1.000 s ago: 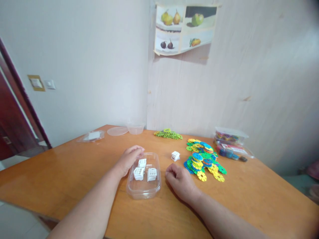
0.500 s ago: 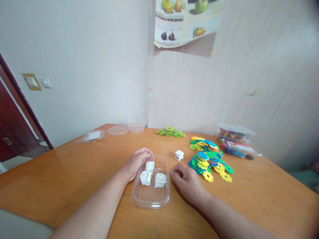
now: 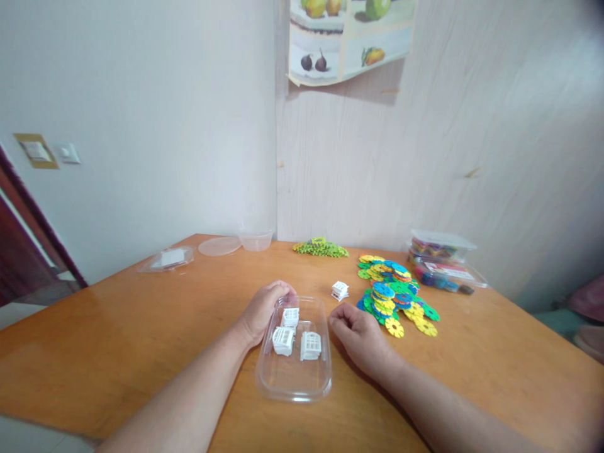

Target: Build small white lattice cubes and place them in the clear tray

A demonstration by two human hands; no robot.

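A clear plastic container (image 3: 295,387) rests on the table in front of me, with three small stacks of white lattice pieces inside: a back stack (image 3: 290,316), a left stack (image 3: 283,340) and a right stack (image 3: 310,345). My left hand (image 3: 268,309) is closed on the container's far left corner, its fingertips partly hidden behind the rim. To the right of the container, my right hand (image 3: 359,333) lies on the table in a loose fist; nothing shows in it. Just beyond that fist sits another small white stack (image 3: 340,290).
Colourful notched discs (image 3: 399,296) are heaped at the right. Behind them stand clear boxes (image 3: 443,264). A green beaded-looking pile (image 3: 321,248) lies by the wall. At the back left are a clear bowl (image 3: 255,240), a round lid (image 3: 219,246) and a clear lid (image 3: 165,259).
The container and my left hand have shifted slightly right and toward me. My right hand keeps its closed shape beside it. The view has turned slightly.
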